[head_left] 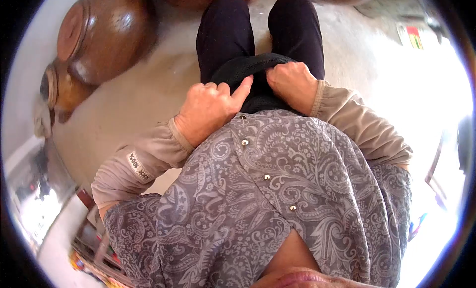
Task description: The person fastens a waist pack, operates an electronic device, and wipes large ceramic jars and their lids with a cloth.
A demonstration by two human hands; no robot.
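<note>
I look straight down my own front. My left hand (208, 107) is curled at my waist, its thumb pressed into a bunched black cloth (238, 70). My right hand (292, 85) is closed in a fist on the same black cloth, just to the right. The two hands nearly touch. Both wrists wear beige sleeves. Below the hands hangs my grey paisley shirt (263, 189) with small snap buttons. Above them my legs in dark trousers (223, 30) stretch over the floor.
Two glazed brown earthenware jars (106, 35) stand at the upper left on a pale concrete floor (158, 85). A shiny metal surface (34, 189) lies at the left edge. Colourful items sit at the lower left, and the right side is washed out by bright light.
</note>
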